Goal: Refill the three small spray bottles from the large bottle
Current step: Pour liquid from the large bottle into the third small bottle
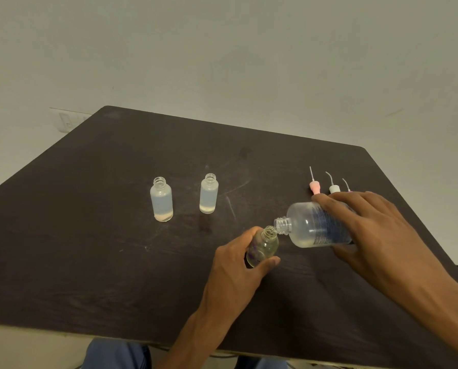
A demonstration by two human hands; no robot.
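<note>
Left hand point(238, 265) gripping small bottle point(263, 247), right hand point(377, 235) clasping tipped large bottle point(315, 226), mouths touching

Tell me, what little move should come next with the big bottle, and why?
Probably tip the big bottle a touch further. The right hand holds it nearly sideways, its open neck at the mouth of the small bottle in the left hand, which looks far from full, and the liquid sits low in the big one.
</note>
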